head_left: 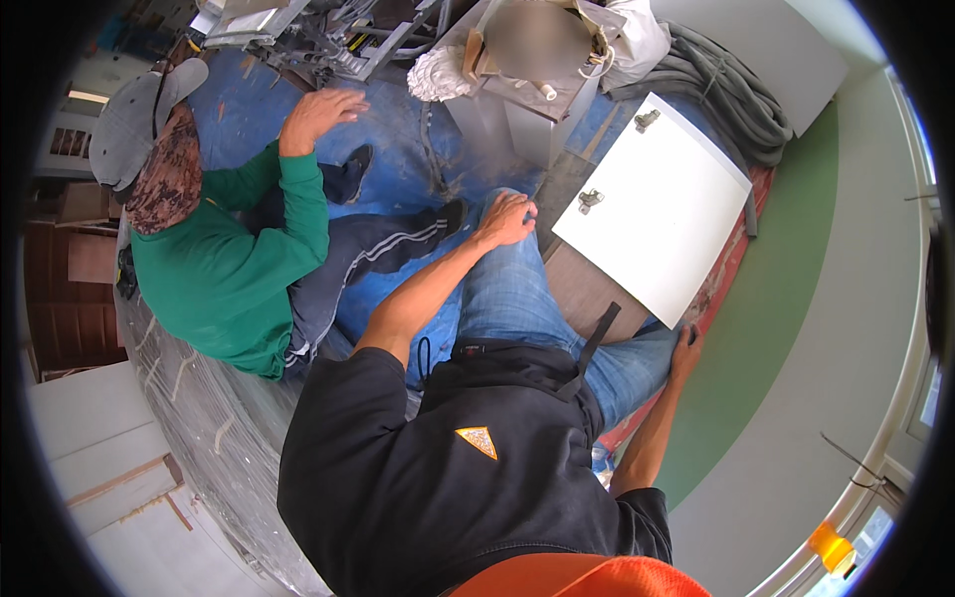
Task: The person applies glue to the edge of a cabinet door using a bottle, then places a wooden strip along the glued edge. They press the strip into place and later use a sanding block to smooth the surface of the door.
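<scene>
My left hand (510, 219) rests on my bent left knee, holding nothing, its fingers lying loosely over the jeans (512, 298). My right hand (685, 354) lies against my right knee, close to the lower corner of a white cabinet door (657, 214). Its fingers show only in part, and no held thing is visible. Two metal hinges, an upper hinge (647, 120) and a lower hinge (591, 201), are fixed along the door's left edge. Part of the door lies over a brown board (587, 289).
To my left sits a person in a green top (234, 269), one hand (323, 114) raised. Metal frames (368, 40) and a grey box (527, 119) stand ahead. A coiled grey hose (726, 90) lies beyond the door. Blue sheeting (398, 149) covers the floor.
</scene>
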A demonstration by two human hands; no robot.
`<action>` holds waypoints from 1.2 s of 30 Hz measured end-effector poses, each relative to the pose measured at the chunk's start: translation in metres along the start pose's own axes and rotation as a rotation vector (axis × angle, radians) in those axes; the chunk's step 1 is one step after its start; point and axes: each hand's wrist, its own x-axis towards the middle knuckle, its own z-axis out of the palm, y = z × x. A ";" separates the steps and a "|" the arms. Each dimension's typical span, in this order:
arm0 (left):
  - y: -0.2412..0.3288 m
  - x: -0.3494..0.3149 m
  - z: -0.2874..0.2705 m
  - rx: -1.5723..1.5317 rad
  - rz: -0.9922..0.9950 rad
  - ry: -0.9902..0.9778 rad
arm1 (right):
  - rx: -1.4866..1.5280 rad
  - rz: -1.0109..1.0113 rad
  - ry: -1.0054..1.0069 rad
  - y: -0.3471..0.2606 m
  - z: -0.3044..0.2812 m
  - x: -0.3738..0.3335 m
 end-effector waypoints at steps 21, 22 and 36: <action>0.006 0.003 -0.004 0.023 -0.150 -0.200 | 0.034 0.028 -0.010 -0.019 -0.009 -0.007; 0.006 0.003 -0.004 0.022 -0.147 -0.201 | 0.023 0.038 -0.011 -0.019 -0.009 -0.007; 0.001 0.007 -0.003 0.027 -0.146 -0.243 | 0.001 0.082 -0.005 -0.027 -0.012 -0.009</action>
